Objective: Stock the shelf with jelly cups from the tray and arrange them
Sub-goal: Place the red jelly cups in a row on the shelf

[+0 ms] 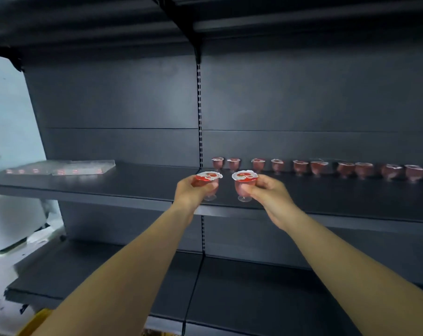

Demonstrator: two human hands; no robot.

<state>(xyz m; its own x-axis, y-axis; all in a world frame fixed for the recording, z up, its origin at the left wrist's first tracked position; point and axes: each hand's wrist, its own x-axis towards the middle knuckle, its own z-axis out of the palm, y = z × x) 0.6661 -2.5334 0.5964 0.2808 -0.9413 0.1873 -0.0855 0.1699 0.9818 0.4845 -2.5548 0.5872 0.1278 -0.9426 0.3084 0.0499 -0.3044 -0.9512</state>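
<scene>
My left hand (189,191) grips a pink jelly cup (209,178) with a red and white foil lid, held just above the front of the dark shelf (132,187). My right hand (266,190) grips a second jelly cup (244,181) of the same kind, close beside the first. Both cups are upright on small clear feet. Along the back of the shelf stands a row of several jelly cups (317,168), running from the middle upright to the right edge. A clear plastic tray (67,168) with several red-lidded cups lies on the shelf at the left.
A slotted upright (200,112) divides the shelf's back panel. A lower dark shelf (229,287) sits below my arms. White wrapped material (14,221) lies on the floor at left, by a pale wall. An upper shelf (205,23) hangs overhead.
</scene>
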